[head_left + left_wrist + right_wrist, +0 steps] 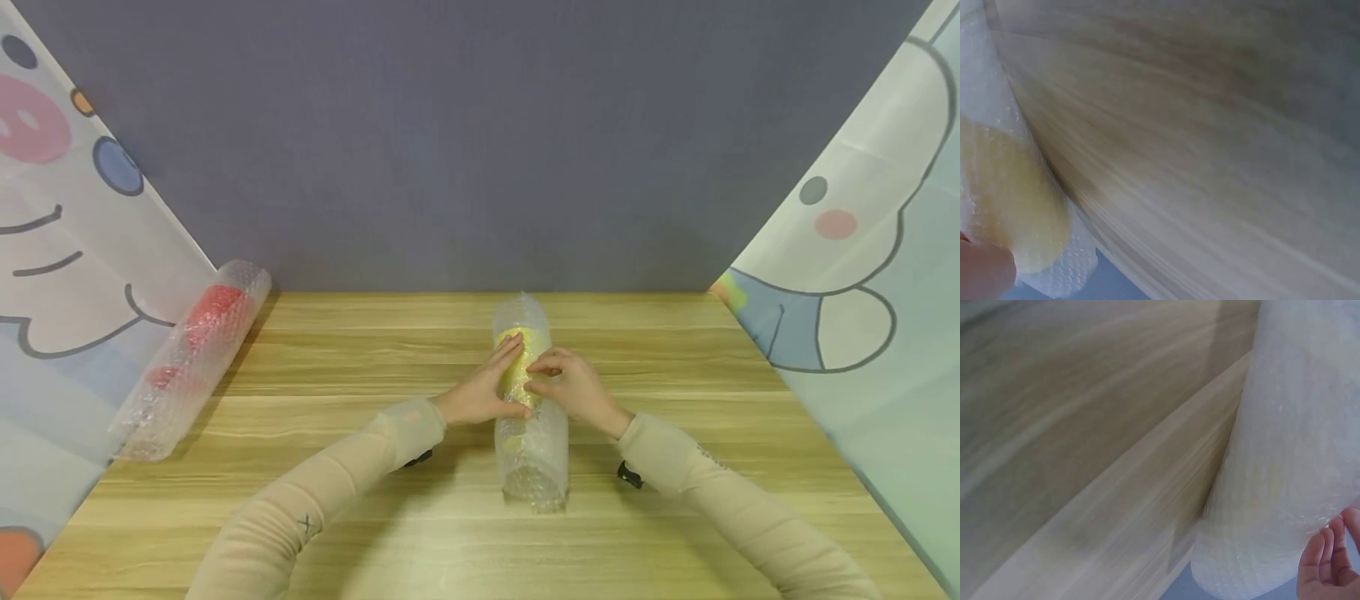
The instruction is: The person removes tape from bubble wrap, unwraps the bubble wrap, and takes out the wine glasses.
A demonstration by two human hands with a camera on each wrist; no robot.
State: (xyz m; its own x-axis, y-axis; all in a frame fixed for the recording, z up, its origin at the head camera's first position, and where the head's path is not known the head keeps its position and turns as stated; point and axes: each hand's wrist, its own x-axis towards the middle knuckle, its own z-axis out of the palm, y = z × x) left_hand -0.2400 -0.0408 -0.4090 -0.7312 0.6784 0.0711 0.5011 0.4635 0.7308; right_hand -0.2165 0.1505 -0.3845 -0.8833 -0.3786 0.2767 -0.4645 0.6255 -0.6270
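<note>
A roll of bubble wrap (534, 450) lies lengthwise on the table in the head view, around something yellow (517, 383) that shows through the film. My left hand (483, 390) rests on top with fingers straight and thumb spread across it. From the right side, my right hand (576, 390) has curled fingers and thumb at the wrap, pinching at its surface. In the right wrist view the fingertips (1315, 550) are right at the film. The left wrist view shows a finger (985, 269) beside the yellow part.
A second bubble-wrapped roll (197, 358) with red things inside lies slanted at the table's left edge. The wood-grain table (360, 358) meets a dark grey panel (480, 150) at the back. Printed cartoon sheets (855, 250) stand at both sides.
</note>
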